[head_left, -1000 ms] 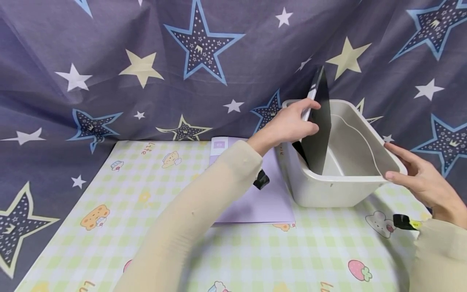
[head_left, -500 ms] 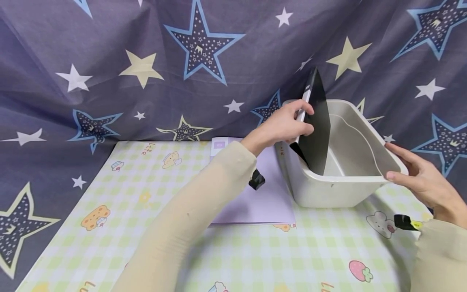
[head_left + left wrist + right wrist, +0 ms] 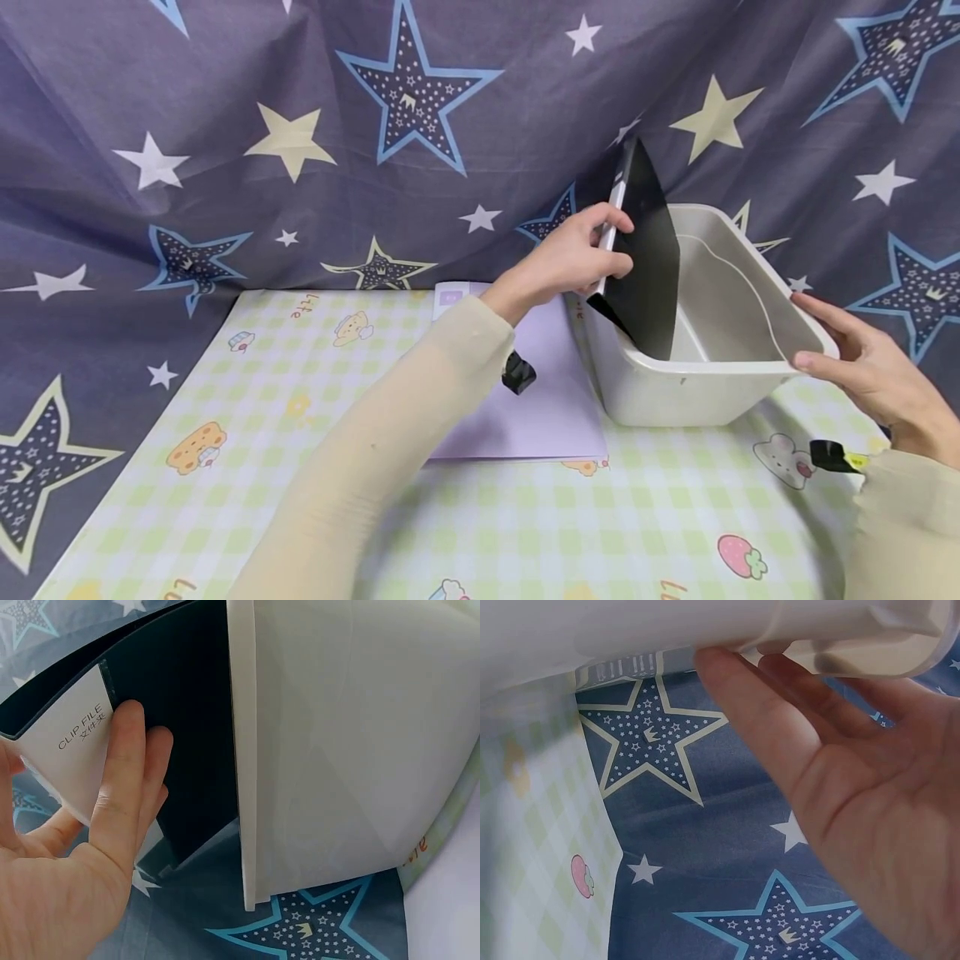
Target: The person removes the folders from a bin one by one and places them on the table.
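Note:
My left hand (image 3: 573,258) pinches a black clip file folder (image 3: 648,258) by its white-labelled spine, thumb on one side and fingers on the other. In the left wrist view the folder (image 3: 187,712) bends open, and its label reads "CLIP FILE". It leans left over the left rim of a pale grey plastic bin (image 3: 697,392); its lower edge is hidden inside. My right hand (image 3: 870,367) holds the bin's right front corner, thumb at the rim. In the right wrist view, the fingers of that hand (image 3: 855,772) reach against the bin's outer wall (image 3: 667,637).
A light purple folder or sheet (image 3: 555,417) lies flat on the table, left of the bin and partly under my left forearm. Green and white checked cloth (image 3: 637,533) covers the table. Behind it hangs a dark curtain (image 3: 487,100) with stars.
My left hand has moved left, drawing the folder's top and spine with it, so the folder tilts further over the left rim. The right hand and bin stay put.

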`<move>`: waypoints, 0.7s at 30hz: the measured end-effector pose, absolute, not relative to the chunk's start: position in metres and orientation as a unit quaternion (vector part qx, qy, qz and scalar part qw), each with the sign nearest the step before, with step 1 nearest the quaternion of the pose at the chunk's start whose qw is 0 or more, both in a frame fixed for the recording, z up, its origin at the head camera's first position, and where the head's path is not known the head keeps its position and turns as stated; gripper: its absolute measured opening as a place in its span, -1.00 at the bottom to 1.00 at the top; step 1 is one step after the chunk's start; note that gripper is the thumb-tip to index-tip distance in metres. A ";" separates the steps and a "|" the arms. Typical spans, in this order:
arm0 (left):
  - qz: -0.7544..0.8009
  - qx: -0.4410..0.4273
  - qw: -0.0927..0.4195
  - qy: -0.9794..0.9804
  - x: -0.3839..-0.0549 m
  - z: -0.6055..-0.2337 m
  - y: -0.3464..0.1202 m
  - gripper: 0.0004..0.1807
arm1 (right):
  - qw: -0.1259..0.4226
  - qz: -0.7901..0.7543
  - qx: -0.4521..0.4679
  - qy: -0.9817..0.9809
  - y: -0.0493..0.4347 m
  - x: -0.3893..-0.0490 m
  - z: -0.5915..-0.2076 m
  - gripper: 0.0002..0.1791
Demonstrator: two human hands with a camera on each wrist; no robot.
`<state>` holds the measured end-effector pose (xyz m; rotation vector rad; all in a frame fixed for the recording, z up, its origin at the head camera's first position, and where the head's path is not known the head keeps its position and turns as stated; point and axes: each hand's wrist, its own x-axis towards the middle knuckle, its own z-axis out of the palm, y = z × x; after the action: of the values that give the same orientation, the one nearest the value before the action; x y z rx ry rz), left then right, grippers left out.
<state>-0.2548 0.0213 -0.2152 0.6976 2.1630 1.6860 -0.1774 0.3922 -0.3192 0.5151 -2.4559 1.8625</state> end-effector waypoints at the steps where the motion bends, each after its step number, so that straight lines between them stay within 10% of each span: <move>1: 0.590 0.243 0.155 0.754 -0.255 -0.215 0.020 -0.53 | 0.008 0.592 0.163 -0.789 0.392 -0.177 -0.319 -0.16; 21: 0.610 0.206 0.147 0.751 -0.259 -0.224 0.003 -0.54 | 0.004 0.602 0.163 -0.782 0.391 -0.176 -0.317 -0.17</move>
<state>-0.2593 0.0026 -0.2237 0.5930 2.1602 1.7558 -0.1756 0.3913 -0.3173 0.5098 -2.4498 1.8859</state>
